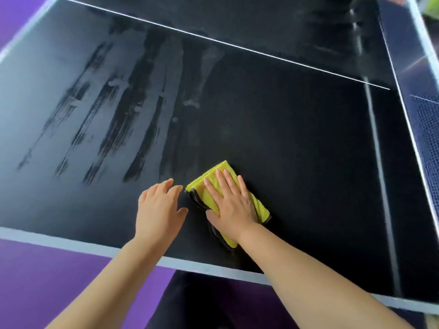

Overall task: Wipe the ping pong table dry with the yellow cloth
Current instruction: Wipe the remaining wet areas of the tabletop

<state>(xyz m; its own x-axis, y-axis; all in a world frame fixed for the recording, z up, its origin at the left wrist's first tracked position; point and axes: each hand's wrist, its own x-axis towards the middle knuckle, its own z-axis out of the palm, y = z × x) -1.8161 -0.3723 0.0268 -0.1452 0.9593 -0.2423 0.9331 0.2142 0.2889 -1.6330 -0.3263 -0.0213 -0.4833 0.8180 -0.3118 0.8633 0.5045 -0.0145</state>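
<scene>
A view from above, looking down at two bare forearms reaching over a dark ping pong table [297,138].

The right hand [231,205] lies flat on a folded yellow cloth [196,186], palm down, its fingers [217,184] straight and slightly fanned, pressing the cloth onto the table top rather than gripping it. The cloth sits near the table's near edge [71,241], a pale band running across the lower part of the view. A dark layer shows along the cloth's left and lower edges (edging or underside, it is hard to say).

The left hand [158,205] is just to the left of the cloth, palm down, fingers loosely spread and gently bent, holding nothing. Its fingertips are close to the cloth's corner; whether it touches the table cannot be told.

Farther away and to the left, long wet streaks [133,110] mark the surface in roughly parallel bands. A thin white line [237,47] crosses the far part of the table. At the right edge stands the mesh of the net [425,129]. Purple floor [47,281] shows below the table.
</scene>
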